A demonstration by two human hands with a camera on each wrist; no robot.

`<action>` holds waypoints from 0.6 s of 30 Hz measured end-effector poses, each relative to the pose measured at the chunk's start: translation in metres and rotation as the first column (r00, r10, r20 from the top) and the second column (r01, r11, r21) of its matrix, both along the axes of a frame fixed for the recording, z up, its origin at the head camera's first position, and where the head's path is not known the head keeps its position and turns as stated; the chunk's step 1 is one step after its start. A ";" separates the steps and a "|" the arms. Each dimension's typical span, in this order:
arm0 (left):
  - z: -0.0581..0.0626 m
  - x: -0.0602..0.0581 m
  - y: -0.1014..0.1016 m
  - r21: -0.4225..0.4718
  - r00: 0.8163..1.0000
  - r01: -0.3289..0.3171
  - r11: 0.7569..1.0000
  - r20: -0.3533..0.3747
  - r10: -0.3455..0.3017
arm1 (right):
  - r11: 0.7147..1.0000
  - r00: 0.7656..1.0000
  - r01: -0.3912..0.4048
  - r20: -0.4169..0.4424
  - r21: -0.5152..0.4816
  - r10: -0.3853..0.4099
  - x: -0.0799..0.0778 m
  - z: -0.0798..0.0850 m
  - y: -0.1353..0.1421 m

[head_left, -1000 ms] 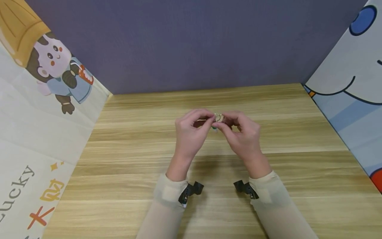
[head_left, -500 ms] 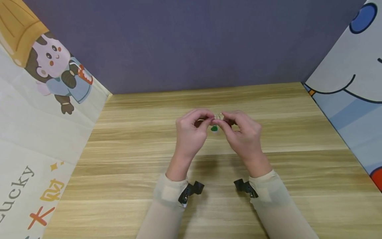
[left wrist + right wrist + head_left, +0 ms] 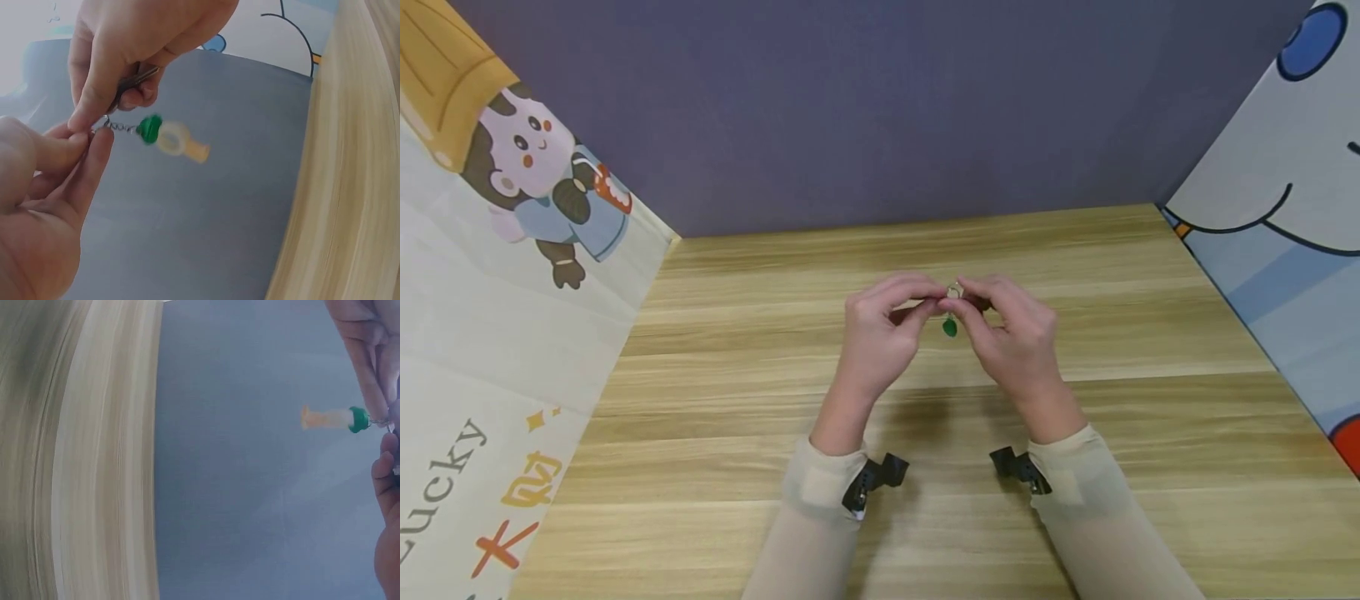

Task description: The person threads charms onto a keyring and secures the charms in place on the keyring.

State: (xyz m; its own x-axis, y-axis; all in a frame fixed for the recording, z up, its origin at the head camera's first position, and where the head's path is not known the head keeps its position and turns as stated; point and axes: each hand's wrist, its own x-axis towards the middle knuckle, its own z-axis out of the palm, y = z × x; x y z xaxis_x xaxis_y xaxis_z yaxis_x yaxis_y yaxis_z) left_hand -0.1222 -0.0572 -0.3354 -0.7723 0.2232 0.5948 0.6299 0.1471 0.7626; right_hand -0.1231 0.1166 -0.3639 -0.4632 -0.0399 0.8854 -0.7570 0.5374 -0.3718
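Both hands meet over the table in the head view. My left hand pinches a small metal key ring between thumb and fingers. From the ring a short chain carries a keychain charm with a green top and a pale, orange-ended body. The charm dangles free, seen also as a green cap in the right wrist view. Fingertips of my right hand pinch at the ring's other side. A slim dark metal piece sticks out among the right fingers, mostly hidden by them.
The wood-grain table stretches under both forearms. A purple-grey panel stands at the back. Printed cartoon panels flank it, a white one at left and a blue-and-white one at right.
The green charm has come into view below the fingers, swinging down and slightly right. The left hand has shifted a little to the right; both hands keep their pinch.
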 end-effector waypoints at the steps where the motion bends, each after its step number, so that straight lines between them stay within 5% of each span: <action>1: 0.000 0.000 -0.001 0.021 0.999 0.022 1.000 0.032 -0.023 | 1.000 1.000 -0.011 0.010 -0.007 0.011 0.000 0.001 0.000; 5: -0.001 0.000 -0.004 0.092 0.988 0.069 0.993 0.131 -0.081 | 0.991 0.990 -0.114 0.069 -0.068 0.119 0.001 0.004 0.000; 11: -0.003 -0.001 -0.006 0.139 0.957 0.180 0.974 0.203 -0.206 | 0.930 0.934 -0.300 0.133 -0.213 0.332 0.002 0.008 -0.001; 18: -0.005 -0.005 -0.008 -0.040 0.996 0.085 0.996 0.022 -0.084 | 0.908 0.906 -0.342 0.171 -0.242 0.387 0.004 0.010 0.004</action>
State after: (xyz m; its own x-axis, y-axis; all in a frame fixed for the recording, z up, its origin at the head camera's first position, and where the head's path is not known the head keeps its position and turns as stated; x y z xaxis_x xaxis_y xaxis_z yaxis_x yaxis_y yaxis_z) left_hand -0.1267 -0.0647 -0.3407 -0.7613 0.3116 0.5686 0.6262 0.1254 0.7695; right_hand -0.1189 0.1207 -0.3537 -0.6267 -0.0733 0.7758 -0.7769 0.1356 -0.6148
